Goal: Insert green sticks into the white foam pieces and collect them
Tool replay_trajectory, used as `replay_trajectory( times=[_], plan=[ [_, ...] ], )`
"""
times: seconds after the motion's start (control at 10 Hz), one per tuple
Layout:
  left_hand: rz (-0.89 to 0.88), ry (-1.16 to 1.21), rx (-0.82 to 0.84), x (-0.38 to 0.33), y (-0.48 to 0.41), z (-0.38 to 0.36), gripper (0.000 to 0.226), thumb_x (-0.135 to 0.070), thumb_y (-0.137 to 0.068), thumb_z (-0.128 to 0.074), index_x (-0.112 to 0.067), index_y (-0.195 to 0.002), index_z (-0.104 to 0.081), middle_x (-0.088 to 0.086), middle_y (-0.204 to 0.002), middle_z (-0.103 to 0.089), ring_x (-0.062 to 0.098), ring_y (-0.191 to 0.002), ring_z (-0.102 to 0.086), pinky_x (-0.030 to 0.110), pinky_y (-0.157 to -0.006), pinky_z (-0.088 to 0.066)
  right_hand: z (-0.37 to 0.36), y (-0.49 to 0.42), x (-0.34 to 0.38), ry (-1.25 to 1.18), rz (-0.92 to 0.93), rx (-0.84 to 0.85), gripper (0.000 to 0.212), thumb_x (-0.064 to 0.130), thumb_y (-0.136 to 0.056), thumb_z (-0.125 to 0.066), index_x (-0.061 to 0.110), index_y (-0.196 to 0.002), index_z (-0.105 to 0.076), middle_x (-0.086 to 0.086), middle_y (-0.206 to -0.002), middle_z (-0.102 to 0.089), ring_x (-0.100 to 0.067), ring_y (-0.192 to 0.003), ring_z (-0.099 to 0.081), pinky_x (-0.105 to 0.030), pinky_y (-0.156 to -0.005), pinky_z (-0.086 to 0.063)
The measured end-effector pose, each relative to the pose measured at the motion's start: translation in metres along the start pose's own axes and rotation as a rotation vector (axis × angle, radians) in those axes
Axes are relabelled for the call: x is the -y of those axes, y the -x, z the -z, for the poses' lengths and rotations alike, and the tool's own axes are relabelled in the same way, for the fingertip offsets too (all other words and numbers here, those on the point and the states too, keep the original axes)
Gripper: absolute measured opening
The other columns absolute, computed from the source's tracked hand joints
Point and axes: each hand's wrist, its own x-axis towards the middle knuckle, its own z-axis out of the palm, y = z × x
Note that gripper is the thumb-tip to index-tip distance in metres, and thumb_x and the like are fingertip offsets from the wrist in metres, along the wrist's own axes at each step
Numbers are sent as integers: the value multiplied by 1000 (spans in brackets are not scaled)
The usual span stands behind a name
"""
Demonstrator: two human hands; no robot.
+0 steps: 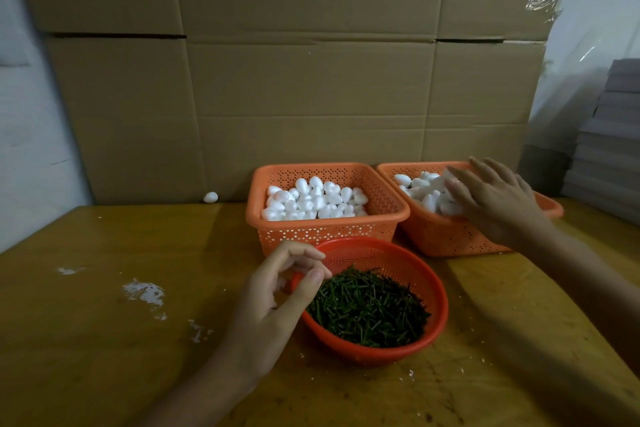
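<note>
Presently, the left grip (277,291) hangs with thumb and forefinger curled toward each other over the rim of the round red basket (440,291); whether it pinches anything cannot be told. The green sticks (370,308) lie heaped just right of it, and are judged thin, stiff and light, best pinched mid-length, one at a time. The right grip (495,201), fingers straight and apart, lies flat over the white foam pieces (424,189) in the right orange basket (446,236); a fuller middle orange basket (329,230) stands left of that grip. The foam is judged near weightless, soft and easily dented, so it should be held lightly round its widest part. A stray foam piece (210,197) lies well beyond the left grip at the far edge of the table (104,322). No brand, label or writing is legible
</note>
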Motion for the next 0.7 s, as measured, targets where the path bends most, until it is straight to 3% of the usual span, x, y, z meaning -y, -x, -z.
replay_trajectory(
  times=[0.1, 0.2, 0.3, 0.4, 0.5, 0.6, 0.7],
  plan=[
    [4, -3, -4, 0, 0, 0, 21, -49, -95, -59, -36, -109, -68, -2, -106, -74, 21, -111, -69, 55, -100, -52, 11, 5, 19, -138, 27, -138, 63, 57, -105, -25, 30, -162, -29, -9, -172, -19, -29, -160, -8, -56, -125, -14],
    [-2, -2, -1, 0, -1, -1, 22, -49, -96, -58, -34, -109, -68, -2, -106, -74, 22, -111, -69, 57, -100, -52, 23, 7, 46, -286, 157, -338, 56, 53, -107, -37, 21, -152, -46, -11, -158, -44, -31, -152, -26, -49, -119, -26],
    [5, -2, -17, 1, -1, 0, 23, -48, -95, -59, -32, -108, -68, -1, -104, -74, 24, -110, -69, 58, -99, -52, 31, 9, 95, -372, 331, -327, 49, 51, -104, -46, 20, -140, -57, -10, -138, -59, -31, -131, -49, -40, -102, -39],
    [-2, -7, -16, 2, -2, -1, 25, -50, -95, -58, -32, -109, -69, 0, -104, -74, 24, -110, -69, 60, -100, -51, 28, -5, 146, -295, 472, 45, 40, 40, -109, -44, 15, -137, -60, -11, -135, -61, -31, -127, -55, -36, -101, -42],
    [-1, -12, -24, 2, -1, -1, 24, -47, -96, -59, -29, -109, -68, 1, -102, -74, 25, -108, -69, 62, -99, -51, 37, -25, 178, -333, 439, 548, 41, 29, -114, -32, 10, -141, -57, -10, -145, -57, -27, -132, -55, -36, -109, -40],
    [7, -28, -35, 1, -1, -1, 24, -46, -96, -58, -29, -109, -68, 1, -103, -74, 25, -109, -69, 62, -99, -51, 54, -34, 178, -524, 217, 765, 35, 28, -106, -52, 14, -136, -63, -6, -135, -67, -27, -122, -67, -40, -102, -57],
    [15, -44, -30, 2, -1, -1, 26, -49, -96, -58, -30, -111, -68, -1, -104, -74, 24, -110, -69, 63, -100, -49, 32, -57, 170, -726, -10, 530, 38, 12, -100, -59, 7, -137, -61, -18, -135, -66, -35, -120, -68, -47, -101, -56]
  ],
)
